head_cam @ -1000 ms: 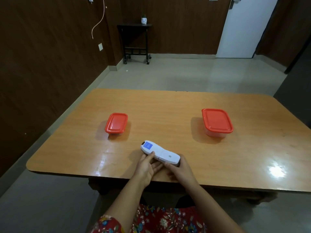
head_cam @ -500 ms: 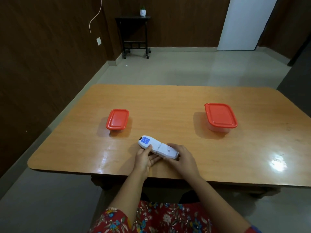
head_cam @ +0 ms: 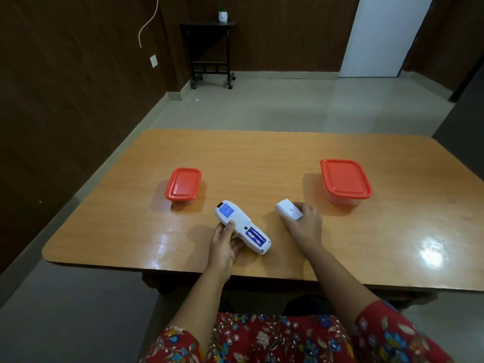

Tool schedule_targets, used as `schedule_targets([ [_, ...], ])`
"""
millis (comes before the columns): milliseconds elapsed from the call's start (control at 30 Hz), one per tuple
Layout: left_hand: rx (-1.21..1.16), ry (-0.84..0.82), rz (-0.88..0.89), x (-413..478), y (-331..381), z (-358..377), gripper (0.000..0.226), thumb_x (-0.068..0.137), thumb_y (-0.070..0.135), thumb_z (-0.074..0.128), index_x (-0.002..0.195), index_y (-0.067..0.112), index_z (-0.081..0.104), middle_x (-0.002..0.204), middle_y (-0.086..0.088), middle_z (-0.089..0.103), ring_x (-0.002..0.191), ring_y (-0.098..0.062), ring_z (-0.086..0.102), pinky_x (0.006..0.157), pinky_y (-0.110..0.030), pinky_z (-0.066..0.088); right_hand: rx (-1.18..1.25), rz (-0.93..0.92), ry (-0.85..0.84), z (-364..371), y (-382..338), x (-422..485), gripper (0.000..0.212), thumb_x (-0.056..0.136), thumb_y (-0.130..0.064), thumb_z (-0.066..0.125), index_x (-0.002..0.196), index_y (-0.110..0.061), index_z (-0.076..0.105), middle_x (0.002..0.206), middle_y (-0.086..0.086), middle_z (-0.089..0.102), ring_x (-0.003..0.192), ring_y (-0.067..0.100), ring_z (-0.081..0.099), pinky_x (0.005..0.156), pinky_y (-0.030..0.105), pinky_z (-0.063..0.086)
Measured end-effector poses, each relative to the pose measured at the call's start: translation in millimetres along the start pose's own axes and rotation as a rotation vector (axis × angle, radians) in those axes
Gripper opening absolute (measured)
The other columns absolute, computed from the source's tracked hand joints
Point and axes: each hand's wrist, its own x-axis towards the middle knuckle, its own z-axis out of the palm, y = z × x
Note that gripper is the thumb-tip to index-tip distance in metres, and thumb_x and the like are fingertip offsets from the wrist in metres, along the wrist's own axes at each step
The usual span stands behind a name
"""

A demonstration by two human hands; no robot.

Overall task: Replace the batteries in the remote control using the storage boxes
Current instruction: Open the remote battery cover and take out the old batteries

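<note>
The surface is a glossy orange-brown wooden top with rounded corners, and a bright glare sits near its right front edge; around it lies a pale tiled floor; the left wall is dark brown panelling with a hanging white cord and a small socket; a dark side table on castors stands against the far wall with a small white pot on it; a white door shows at the back right.

On the left of the surface sits a small box with a red lid, closed; just right of it and nearer the person, the left hand holds the remote control back side up, slanting from far left to near right, its near end raised a little off the surface; the fingers curl under and the thumb presses on top, so the hand is clamped on the white body; a blue label shows at its far end, and the open compartment at the near end shows blue batteries lying inside.

Well apart to the right, the right hand rests on the surface with its fingers closed on the white battery cover, which lies at or just above the wood; further right stands a larger clear box, also shut under a red lid; floral red sleeves fill the bottom edge.
</note>
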Motion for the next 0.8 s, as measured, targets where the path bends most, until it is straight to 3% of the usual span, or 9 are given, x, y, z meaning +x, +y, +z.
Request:
schedule_targets([
  [167,0.066,0.022,-0.018,2,0,0,0.028,0.096,0.029,0.05,0.117,0.013,0.058,0.107,-0.013,0.066,0.094,-0.023,0.066,0.075,-0.031,0.055,-0.299,-0.05,-0.034,4,-5,-4,0.06,0.081,-0.042,0.067,0.134,-0.02,0.049,0.127,0.009,0.05,0.12,0.029,0.041,0.098,0.035,0.034],
  [267,0.093,0.027,-0.007,2,-2,1,0.021,0.097,0.029,0.048,0.106,0.017,0.062,0.102,-0.012,0.067,0.092,-0.023,0.065,0.079,-0.035,0.053,-0.146,-0.226,-0.027,7,-21,-37,0.051,0.087,-0.033,0.064,0.134,-0.021,0.049,0.126,0.005,0.052,0.119,0.024,0.043,0.099,0.033,0.036],
  [400,0.122,-0.002,-0.006,-1,-3,1,0.031,0.096,0.026,0.049,0.116,0.006,0.061,0.098,-0.012,0.068,0.084,-0.021,0.066,0.072,-0.029,0.056,-0.007,-0.444,-0.297,13,-30,-88,0.042,0.088,-0.033,0.061,0.128,-0.028,0.05,0.12,-0.009,0.05,0.108,0.007,0.049,0.089,0.021,0.043],
  [633,0.095,-0.068,-0.086,-3,3,-6,0.027,0.096,0.023,0.047,0.112,0.008,0.062,0.09,-0.009,0.073,0.075,-0.016,0.071,0.062,-0.025,0.057,-0.032,-0.509,-0.287,17,-20,-91,0.032,0.089,-0.036,0.061,0.118,-0.023,0.057,0.122,-0.005,0.048,0.103,0.01,0.054,0.082,0.023,0.05],
  [800,0.15,-0.095,-0.072,-2,3,-5,0.021,0.097,0.016,0.044,0.101,0.015,0.064,0.079,-0.003,0.07,0.064,-0.011,0.068,0.059,-0.023,0.055,-0.185,-0.522,-0.362,16,-38,-84,0.033,0.085,-0.038,0.061,0.112,-0.022,0.053,0.11,-0.004,0.043,0.074,0.013,0.055,0.06,0.02,0.043],
])
